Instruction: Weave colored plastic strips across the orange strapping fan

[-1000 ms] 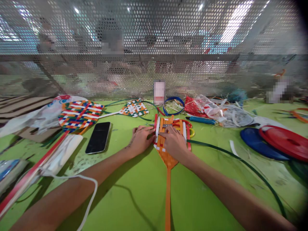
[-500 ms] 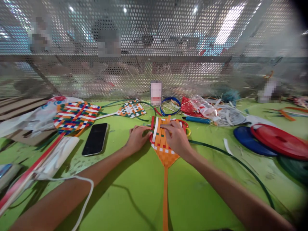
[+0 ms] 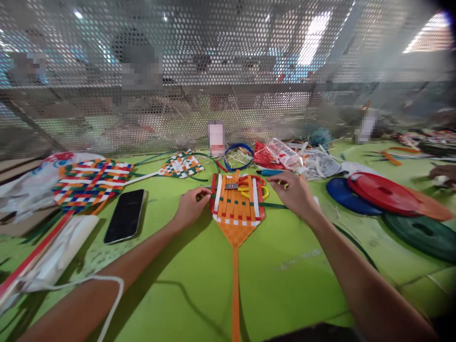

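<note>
An orange woven fan (image 3: 233, 209) with white and red strips lies flat on the green table, its long orange handle (image 3: 235, 289) toward me. A dark green plastic strip (image 3: 274, 205) runs across its weave and out to the right. At the fan's left edge, my left hand (image 3: 192, 206) is closed, fingertips pinched at the green strip's left end. My right hand (image 3: 294, 194) hovers right of the fan, thumb and forefinger apart, above the strip. Scissors with red and yellow handles (image 3: 245, 194) lie over the fan's upper part, blades pointing left.
A phone (image 3: 124, 216) and a multicoloured woven fan (image 3: 92, 183) lie at left. Behind are a smaller woven fan (image 3: 182, 164), a blue strip coil (image 3: 238, 156) and plastic scraps. Red (image 3: 384, 192) and green (image 3: 423, 237) rolls sit at right; a perforated metal screen (image 3: 199, 104) stands behind.
My right hand has lifted off the fan and moved right, uncovering the scissors and the right white strip. My left hand stays at the left edge. The view has turned slightly right.
</note>
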Tool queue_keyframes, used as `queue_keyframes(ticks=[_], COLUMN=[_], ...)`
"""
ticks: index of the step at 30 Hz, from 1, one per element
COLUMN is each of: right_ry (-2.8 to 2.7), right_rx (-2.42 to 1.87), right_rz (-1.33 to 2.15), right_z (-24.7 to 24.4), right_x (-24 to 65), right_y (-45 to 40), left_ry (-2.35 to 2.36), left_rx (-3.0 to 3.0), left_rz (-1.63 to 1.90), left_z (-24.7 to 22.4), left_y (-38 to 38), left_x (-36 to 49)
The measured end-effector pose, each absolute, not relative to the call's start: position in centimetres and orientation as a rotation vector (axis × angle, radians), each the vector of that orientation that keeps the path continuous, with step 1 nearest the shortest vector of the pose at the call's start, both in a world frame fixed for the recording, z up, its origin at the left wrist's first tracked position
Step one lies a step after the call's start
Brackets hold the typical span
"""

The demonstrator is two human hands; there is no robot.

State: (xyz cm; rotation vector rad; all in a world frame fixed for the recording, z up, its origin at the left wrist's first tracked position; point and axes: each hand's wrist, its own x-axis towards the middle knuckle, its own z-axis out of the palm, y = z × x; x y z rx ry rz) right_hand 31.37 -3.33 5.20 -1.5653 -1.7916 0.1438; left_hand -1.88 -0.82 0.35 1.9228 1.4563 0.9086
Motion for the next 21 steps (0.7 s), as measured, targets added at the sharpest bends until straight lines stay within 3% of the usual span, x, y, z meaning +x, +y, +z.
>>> queue_keyframes(ticks=[21], right_ry=[-1.88], right_rx=[-1.741], right_rz=[0.012], right_z=[3.9], right_x=[33.3], right_y=[-2.4], left_ry=[1.551], left_rx=[1.492], left_rz=[1.173], left_z=[1.2], left_y=[1.2], left_x=[-5.0])
